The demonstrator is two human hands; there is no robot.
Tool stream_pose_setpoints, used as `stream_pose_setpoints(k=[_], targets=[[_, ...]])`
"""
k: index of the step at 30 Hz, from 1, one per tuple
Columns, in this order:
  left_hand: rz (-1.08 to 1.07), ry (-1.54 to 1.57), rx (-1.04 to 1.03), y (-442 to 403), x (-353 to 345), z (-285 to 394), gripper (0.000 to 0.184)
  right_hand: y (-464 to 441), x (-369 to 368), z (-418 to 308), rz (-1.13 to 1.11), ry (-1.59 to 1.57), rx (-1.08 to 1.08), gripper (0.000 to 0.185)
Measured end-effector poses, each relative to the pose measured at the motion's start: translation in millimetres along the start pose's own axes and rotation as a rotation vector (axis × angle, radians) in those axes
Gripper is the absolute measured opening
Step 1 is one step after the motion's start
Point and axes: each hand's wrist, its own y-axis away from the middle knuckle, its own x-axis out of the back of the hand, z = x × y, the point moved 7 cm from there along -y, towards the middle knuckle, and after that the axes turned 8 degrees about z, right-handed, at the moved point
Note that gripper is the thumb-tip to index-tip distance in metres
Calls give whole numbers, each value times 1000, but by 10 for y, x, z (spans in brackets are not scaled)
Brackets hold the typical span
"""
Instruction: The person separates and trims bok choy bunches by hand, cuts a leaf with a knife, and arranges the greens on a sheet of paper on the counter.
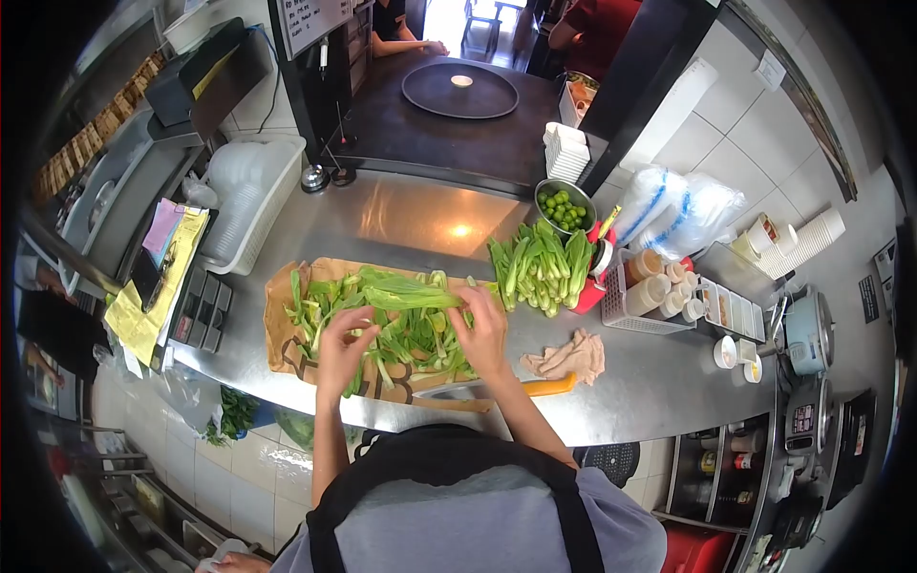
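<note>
Pinched at its stem end by my right hand [480, 325] is a leafy green stalk [406, 292], which stretches leftward above the pile. My left hand [346, 346] hovers by the leaf end, its thumb and fingers apart with nothing visible between them. Below both hands, loose leaves and cut stems [411, 334] lie heaped on brown paper [279, 329]. A knife with a yellow handle [549, 386] rests along the paper's front edge, its blade partly behind my right forearm. To the right sits a bunch of whole leafy greens [543, 267].
Behind the greens stands a metal bowl of green limes [564, 207]. A crumpled cloth [570, 358] lies right of the knife, near a white basket of bottles [657, 291]. A white bin of plastic containers [250, 201] stands left. A round tray [460, 93] rests on the far counter.
</note>
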Motion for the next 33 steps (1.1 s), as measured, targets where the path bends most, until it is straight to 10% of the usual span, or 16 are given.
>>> stream_pose_setpoints(k=[8, 14, 28, 33], targets=[[-57, 394, 225, 69, -248, 99, 15, 151, -27, 19, -31, -15, 103, 26], [-132, 412, 268, 75, -292, -98, 26, 343, -388, 201, -212, -417, -444, 21], [-155, 469, 231, 161, -97, -244, 22, 261, -841, -150, -582, -584, -448, 12], [-99, 515, 248, 202, -3, -299, 18, 406, -1040, -36, -649, -857, -786, 11]])
